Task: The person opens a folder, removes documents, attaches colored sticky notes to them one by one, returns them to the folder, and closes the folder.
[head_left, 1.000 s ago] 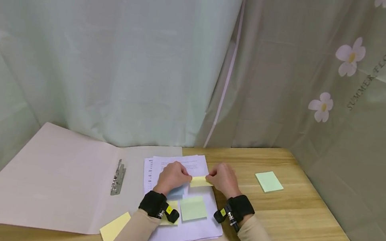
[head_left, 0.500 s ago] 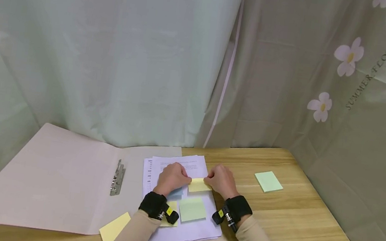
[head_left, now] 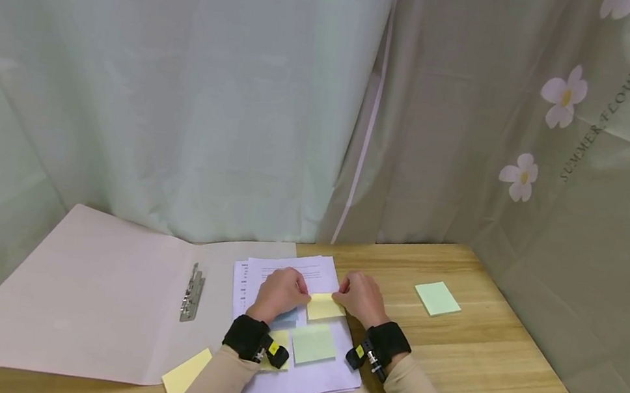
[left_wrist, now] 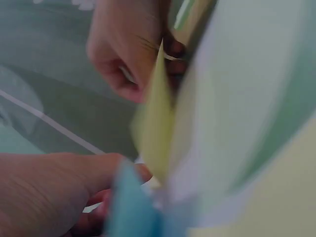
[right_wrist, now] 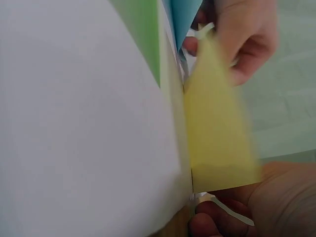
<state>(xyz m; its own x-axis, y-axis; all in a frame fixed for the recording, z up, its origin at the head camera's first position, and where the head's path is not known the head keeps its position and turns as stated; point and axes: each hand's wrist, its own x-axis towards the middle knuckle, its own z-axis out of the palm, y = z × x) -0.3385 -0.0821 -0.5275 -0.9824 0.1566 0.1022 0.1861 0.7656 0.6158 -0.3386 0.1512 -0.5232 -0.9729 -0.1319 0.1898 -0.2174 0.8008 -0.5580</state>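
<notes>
Yellow, the sticky note (head_left: 326,309) is over the printed sheets (head_left: 295,379), its far corners pinched in the narrow grip of left hand (head_left: 281,292) and right hand (head_left: 364,299) alike, presumably to hold that edge straight.

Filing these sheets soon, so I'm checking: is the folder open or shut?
Open: the folder lies spread, its cover out to the left, its metal clip exposed. Whether the clip is locked, I cannot tell.
</notes>
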